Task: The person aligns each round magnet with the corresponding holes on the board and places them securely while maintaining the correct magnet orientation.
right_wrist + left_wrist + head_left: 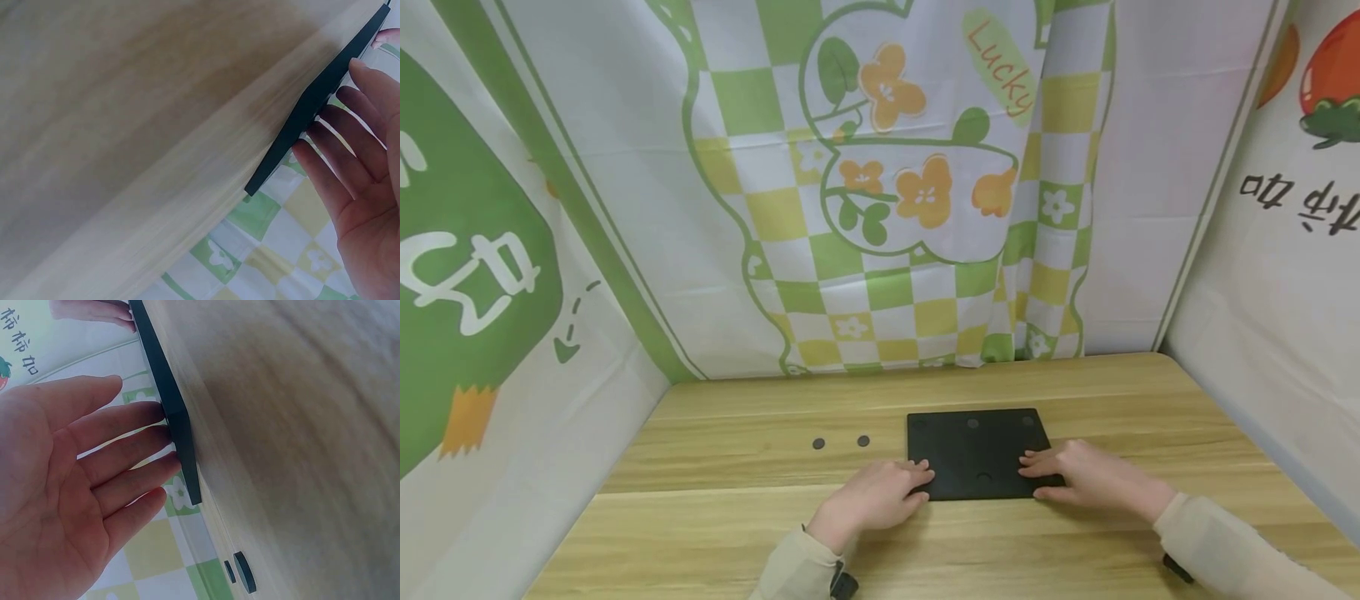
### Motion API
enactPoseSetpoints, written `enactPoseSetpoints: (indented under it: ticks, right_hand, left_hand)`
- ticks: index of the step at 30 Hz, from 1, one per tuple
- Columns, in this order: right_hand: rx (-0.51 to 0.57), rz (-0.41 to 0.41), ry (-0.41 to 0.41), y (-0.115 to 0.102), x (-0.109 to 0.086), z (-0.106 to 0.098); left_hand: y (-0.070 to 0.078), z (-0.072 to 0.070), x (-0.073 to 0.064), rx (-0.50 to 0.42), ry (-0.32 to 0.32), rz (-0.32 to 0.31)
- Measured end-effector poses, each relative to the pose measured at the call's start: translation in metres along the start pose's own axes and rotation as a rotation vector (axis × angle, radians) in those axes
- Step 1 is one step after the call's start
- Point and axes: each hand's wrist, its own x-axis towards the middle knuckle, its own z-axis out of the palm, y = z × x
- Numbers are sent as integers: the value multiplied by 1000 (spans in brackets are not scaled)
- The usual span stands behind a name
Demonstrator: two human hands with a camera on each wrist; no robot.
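A flat black rectangular board [973, 454] lies on the table, with several faint round marks on its top. My left hand [880, 493] touches its left edge, fingers nearly straight; in the left wrist view the fingertips [164, 412] rest against the board and the thumb stands apart from it. On the right side, my right hand [1086, 477] rests its fingers on the board near the right edge. The right wrist view shows those fingers extended, the palm held off the board. Two small dark round discs [863, 441] lie left of the board, side by side and apart.
The wood-grain table [715, 517] reaches back to a patterned cloth curtain [880, 317]. Printed cloth walls [1262, 275] stand close at left and right. A dark strap [844, 583] sits at the left wrist.
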Motion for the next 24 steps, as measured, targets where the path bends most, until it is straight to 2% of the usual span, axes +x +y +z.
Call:
enactPoseSetpoints:
  ticks: [9,24]
  right_hand:
    - [-35,-26,43,2,0,2]
    - [-15,-10,43,3,1,5]
  left_hand:
    - [-2,1,1,3,3,2]
    - [-4,0,0,-41,-23,-6]
